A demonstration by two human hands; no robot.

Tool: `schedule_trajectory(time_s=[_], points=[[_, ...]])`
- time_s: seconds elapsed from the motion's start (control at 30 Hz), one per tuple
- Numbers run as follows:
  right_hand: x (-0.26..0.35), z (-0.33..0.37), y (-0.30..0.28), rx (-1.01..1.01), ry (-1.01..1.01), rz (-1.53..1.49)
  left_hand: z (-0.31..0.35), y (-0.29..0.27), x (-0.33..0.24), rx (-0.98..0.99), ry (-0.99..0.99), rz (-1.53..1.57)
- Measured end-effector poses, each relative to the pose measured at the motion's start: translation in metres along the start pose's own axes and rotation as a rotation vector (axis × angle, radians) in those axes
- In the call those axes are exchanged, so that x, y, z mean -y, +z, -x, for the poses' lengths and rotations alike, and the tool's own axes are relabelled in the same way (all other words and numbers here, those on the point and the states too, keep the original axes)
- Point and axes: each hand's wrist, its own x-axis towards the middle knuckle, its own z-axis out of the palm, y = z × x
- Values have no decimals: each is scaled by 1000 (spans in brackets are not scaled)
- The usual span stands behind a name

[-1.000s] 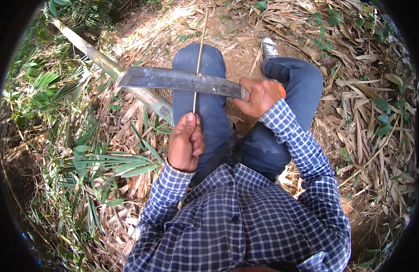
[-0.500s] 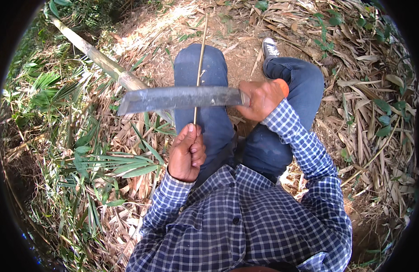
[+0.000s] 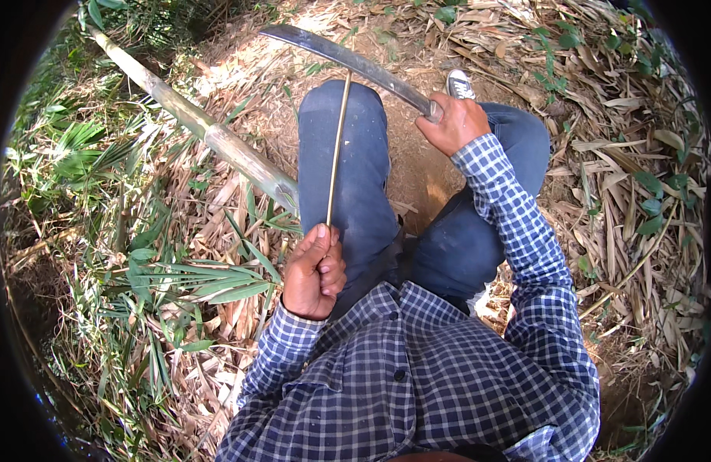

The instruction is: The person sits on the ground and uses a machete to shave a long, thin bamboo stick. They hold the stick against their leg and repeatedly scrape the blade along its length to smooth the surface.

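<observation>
A thin tan stick (image 3: pixel 338 146), like a split bamboo strip, runs lengthwise above my left thigh. Its near end is pinched between the thumb and fingers of my left hand (image 3: pixel 315 271), close to my lap. My right hand (image 3: pixel 454 123) is closed round the handle of a machete (image 3: pixel 355 63) with a long dark blade. The blade slants up and leftward beyond my left knee, and it crosses the stick's far end, hiding whatever part lies behind it. The handle is mostly covered by my fingers.
A thick bamboo pole (image 3: pixel 194 115) lies from the upper left toward my left knee. Green leaves (image 3: pixel 209 281) spread beside my left arm. Dry bamboo leaves (image 3: pixel 609 162) cover the ground at right. My shoe (image 3: pixel 459 85) shows beyond my right leg.
The machete has moved away from me along the stick, from mid-thigh to past the knee, and its blade now tilts. My left hand has drawn slightly back with the stick.
</observation>
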Motion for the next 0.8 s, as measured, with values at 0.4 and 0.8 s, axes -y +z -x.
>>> schedule_trajectory(time_s=[0.4,0.8], points=[[-20,-20,10,-46,94,34,0,-3,5,5,67,-86],[24,70,4,201,-378,-138,-11,14,-7,-10,56,-91]])
